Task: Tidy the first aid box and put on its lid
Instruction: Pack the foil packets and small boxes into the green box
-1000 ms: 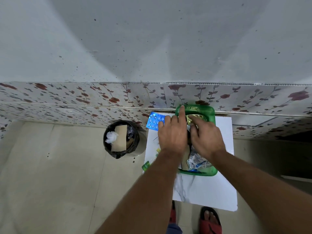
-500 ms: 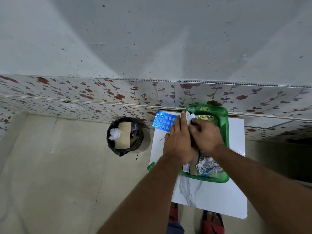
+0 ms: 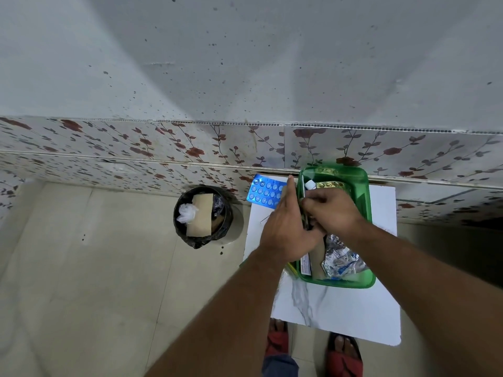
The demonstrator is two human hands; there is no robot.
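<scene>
The green first aid box (image 3: pixel 366 210) stands without a lid on a small white table (image 3: pixel 340 311) against the wall. Inside lie a gold blister strip (image 3: pixel 333 185), a small white bottle (image 3: pixel 310 184), crumpled silver foil packs (image 3: pixel 340 258) and a brown card. My left hand (image 3: pixel 285 229) lies over the box's left wall, fingers together and pointing at the wall. My right hand (image 3: pixel 336 210) is inside the box, fingers pinched on a thin dark item between the two hands, mostly hidden. A blue blister pack (image 3: pixel 264 193) leans at the table's far left corner.
A round bin with a black liner (image 3: pixel 202 216), holding cardboard and white plastic, stands on the floor left of the table. The flowered tile wall runs right behind the box. My feet in red sandals (image 3: pixel 344 355) are at the table's near edge.
Both hands have shifted slightly toward the box's left wall and closed together. The right hand's fingers have curled in, and the white bottle now shows beyond them.
</scene>
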